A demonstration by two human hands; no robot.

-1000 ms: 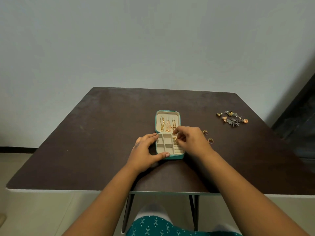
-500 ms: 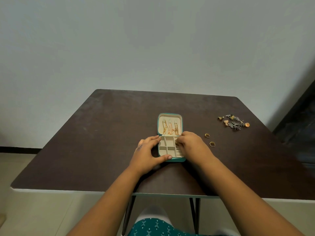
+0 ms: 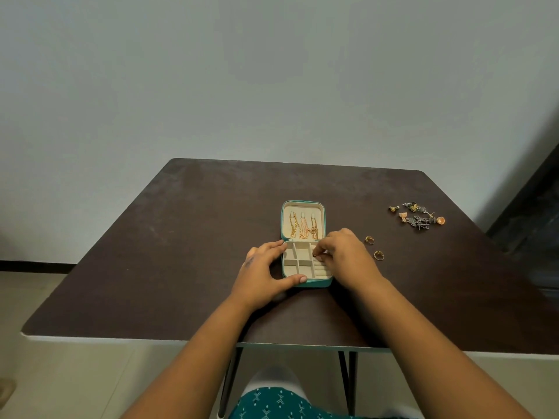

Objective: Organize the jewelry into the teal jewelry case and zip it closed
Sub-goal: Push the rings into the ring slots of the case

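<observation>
Head view: the teal jewelry case (image 3: 305, 282) is lying open at the middle of the dark desk (image 3: 181, 252), its lid folded back toward 12 o'clock, three gold chains (image 3: 303, 228) being displayed inside the lid. The case's 9 o'clock edge is being braced by the left hand (image 3: 263, 275) — thumb along the near rim, fingers at the hinge corner. A small gold piece (image 3: 315, 254) is being pinched in the grip of the right hand (image 3: 348, 257) over the ring rolls. Two gold rings (image 3: 374, 247) are lying just beside the case at 3 o'clock; a cluster of earrings (image 3: 417, 214) is lying well apart at 2 o'clock.
</observation>
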